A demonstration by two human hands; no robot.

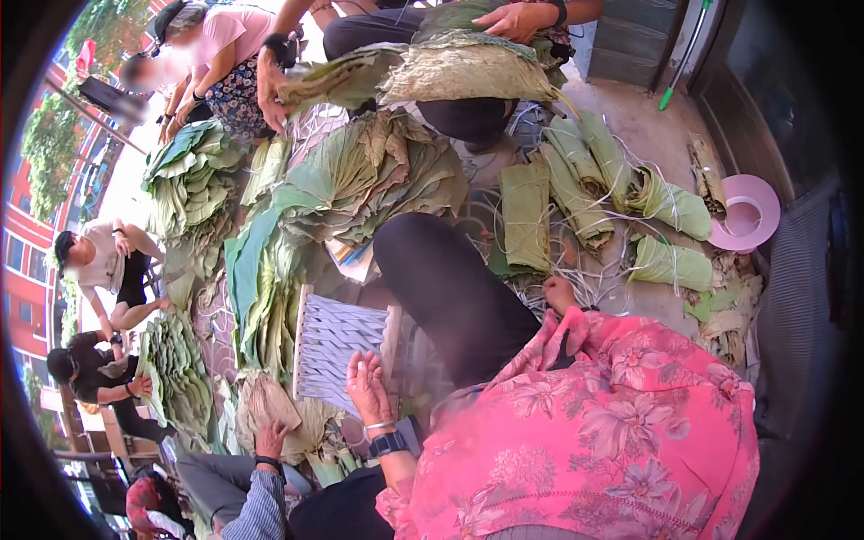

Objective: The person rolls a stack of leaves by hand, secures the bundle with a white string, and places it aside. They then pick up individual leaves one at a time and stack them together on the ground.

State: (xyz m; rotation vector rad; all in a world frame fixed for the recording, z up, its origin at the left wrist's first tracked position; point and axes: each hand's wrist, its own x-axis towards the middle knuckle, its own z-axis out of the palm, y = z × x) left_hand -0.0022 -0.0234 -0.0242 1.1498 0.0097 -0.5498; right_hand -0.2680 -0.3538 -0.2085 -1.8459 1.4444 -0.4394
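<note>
My left hand (367, 389), with a dark watch on its wrist, is raised beside a stool (342, 346) of woven grey-blue straps. Its fingers are loosely bent and apart, holding nothing. Past my dark-trousered knee, my right hand (560, 294) comes out of a pink floral sleeve (621, 360), fingers closed at a tangle of white strings (589, 286). A flat bundle of green leaves (525, 216), tied with string, lies just beyond it. Large dried leaves (378, 175) are heaped in front of my knee.
Rolled leaf bundles (576, 202) and a pink hat (745, 213) lie at the right. Across from me a person's hands hold a leaf stack (463, 72). Another person's hand (270, 438) touches dry leaves at lower left. More people sit by leaf piles (175, 373) at left.
</note>
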